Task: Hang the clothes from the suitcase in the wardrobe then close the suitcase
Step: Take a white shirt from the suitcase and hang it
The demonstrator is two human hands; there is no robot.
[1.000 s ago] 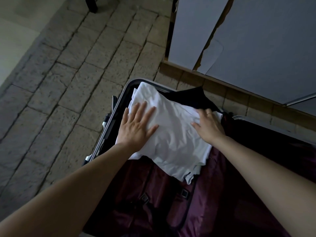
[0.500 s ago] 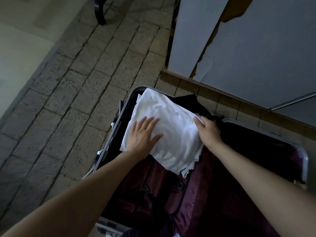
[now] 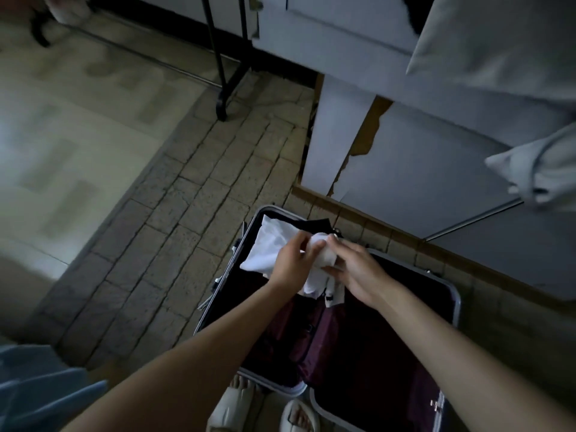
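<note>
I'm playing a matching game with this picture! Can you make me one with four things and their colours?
Things:
1. garment in both hands
2. suitcase lining
3. stand leg
4. slippers

Colours:
A. black
B. cream
C. white
D. dark maroon

Pairs: 1-C, 2-D, 3-A, 4-B. The left hand and right hand bunch up the garment over the open suitcase.

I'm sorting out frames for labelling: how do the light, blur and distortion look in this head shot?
Head view: dim overall, so the suitcase lining is almost black; the white garment is the brightest patch; motion blur smears the far floor and cabinets at the top and left; both hands are fairly sharp; wide-angle bend curves the edges.
</note>
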